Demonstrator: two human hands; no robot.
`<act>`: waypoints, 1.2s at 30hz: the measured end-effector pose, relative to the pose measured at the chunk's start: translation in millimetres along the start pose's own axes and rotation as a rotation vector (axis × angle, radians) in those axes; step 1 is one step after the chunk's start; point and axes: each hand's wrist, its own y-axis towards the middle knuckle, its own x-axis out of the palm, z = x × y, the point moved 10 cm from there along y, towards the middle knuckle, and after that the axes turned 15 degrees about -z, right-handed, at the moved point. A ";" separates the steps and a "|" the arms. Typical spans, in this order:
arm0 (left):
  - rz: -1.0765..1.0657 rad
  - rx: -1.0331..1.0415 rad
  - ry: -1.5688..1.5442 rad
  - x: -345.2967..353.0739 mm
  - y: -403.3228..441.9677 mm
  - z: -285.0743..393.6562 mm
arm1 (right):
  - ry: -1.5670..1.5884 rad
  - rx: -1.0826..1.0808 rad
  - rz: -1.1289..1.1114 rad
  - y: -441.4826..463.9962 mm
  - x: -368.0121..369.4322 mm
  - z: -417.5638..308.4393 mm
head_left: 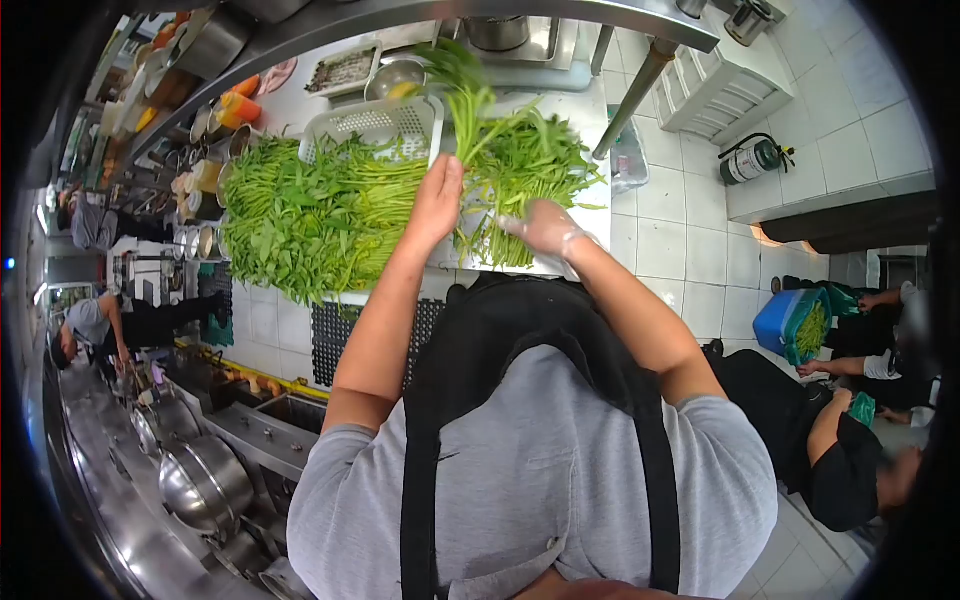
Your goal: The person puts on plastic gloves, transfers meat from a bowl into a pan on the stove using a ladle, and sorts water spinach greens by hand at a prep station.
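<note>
My left hand is closed round the stems of a bunch of leafy greens, which looks like water spinach. The bunch stands up from my fist, its leafy tops blurred. To the right, my right hand, in a clear plastic glove, is over the lower stems of a smaller pile of greens. Motion smears its fingers, so I cannot make out whether they grip anything. A large heap of the same greens spreads left of my left hand, partly in front of a white perforated basket.
Behind the basket are a metal bowl and a tray. A steel shelf crosses above the table. At right, people stand beside a blue crate of greens; a fire extinguisher is near the wall. Stoves and pots line the left.
</note>
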 end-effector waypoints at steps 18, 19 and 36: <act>-0.429 0.016 -0.186 47.0 10.9 22.5 | -0.706 -0.625 0.857 -159.6 -100.4 -98.4; -0.410 0.021 -0.147 42.8 8.8 27.4 | -0.746 -0.586 0.804 -147.0 -98.7 -90.0; -0.354 -0.229 -0.390 71.9 10.8 6.0 | 0.493 -0.398 1.041 -113.5 -96.7 71.9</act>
